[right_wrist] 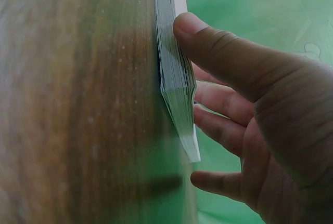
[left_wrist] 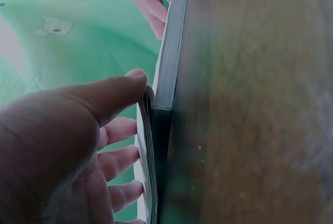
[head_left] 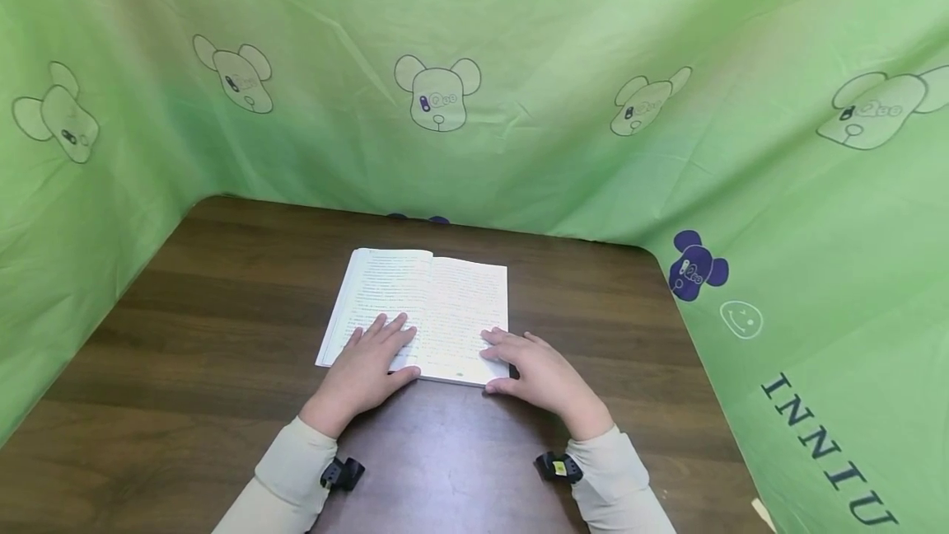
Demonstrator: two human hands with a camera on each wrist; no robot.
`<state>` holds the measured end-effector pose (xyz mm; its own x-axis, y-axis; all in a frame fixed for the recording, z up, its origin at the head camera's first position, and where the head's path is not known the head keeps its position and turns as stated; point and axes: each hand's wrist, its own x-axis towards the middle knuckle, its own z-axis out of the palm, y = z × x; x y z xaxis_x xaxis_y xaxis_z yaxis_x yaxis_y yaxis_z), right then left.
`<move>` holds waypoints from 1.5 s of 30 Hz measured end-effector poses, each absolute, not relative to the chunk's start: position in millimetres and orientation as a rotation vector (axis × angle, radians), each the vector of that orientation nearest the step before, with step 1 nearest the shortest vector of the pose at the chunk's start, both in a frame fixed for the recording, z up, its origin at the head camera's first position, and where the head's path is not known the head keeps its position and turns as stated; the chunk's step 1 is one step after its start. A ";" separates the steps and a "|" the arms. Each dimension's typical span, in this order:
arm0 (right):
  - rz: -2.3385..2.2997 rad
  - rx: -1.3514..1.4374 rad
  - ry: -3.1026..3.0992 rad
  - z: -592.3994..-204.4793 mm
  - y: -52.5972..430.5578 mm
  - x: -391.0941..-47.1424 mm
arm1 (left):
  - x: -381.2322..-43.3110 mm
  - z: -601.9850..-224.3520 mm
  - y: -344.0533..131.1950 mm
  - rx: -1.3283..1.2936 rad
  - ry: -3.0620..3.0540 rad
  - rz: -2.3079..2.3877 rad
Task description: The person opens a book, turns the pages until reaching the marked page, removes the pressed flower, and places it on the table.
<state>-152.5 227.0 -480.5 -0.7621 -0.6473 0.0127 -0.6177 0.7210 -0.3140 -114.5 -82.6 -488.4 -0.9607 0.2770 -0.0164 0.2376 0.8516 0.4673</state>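
An open book (head_left: 463,299) with printed text lies on the wooden table, its right side a thicker stack of pages than its left. My left hand (head_left: 362,373) rests on the lower part of the left page, fingers spread, thumb near the bottom edge by the spine. On the lower right corner lies my right hand (head_left: 544,373), fingertips over the page and thumb at the bottom edge. In the right wrist view the right thumb (right_wrist: 192,25) touches the upper edge of the thick page block (right_wrist: 176,70). The left wrist view shows the thinner left pages (left_wrist: 148,156) under the left fingers.
A brown wooden table (head_left: 222,287) extends around the book. Green fabric (head_left: 519,171) printed with bear heads hangs along the back and both sides. Each wrist carries a small black device, such as the left one (head_left: 343,474).
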 end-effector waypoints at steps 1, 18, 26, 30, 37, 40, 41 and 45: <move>-0.462 -1.044 2.824 -480.4 226.3 -153.0 | -114.7 -488.3 -83.2 0.405 2.942 0.727; -0.431 -1.217 2.805 -475.3 224.0 -153.1 | -115.0 -487.1 -78.3 0.356 2.979 0.833; -0.417 -1.250 2.815 -473.9 222.1 -152.5 | -112.7 -485.4 -71.2 0.340 2.989 0.828; -0.406 -1.226 2.851 -474.0 221.3 -152.6 | -111.3 -486.3 -67.7 0.311 3.031 0.803; -0.404 -1.225 2.962 -474.3 220.4 -152.2 | -110.7 -487.8 -57.8 0.214 3.094 0.741; -0.397 -1.240 3.011 -473.2 218.7 -151.9 | -110.8 -487.4 -55.0 0.185 3.103 0.719; -0.389 -1.243 3.026 -473.0 218.3 -151.7 | -110.9 -487.2 -54.3 0.177 3.104 0.722; -0.401 -1.252 3.077 -473.1 218.4 -152.1 | -110.6 -486.6 -52.8 0.151 3.103 0.748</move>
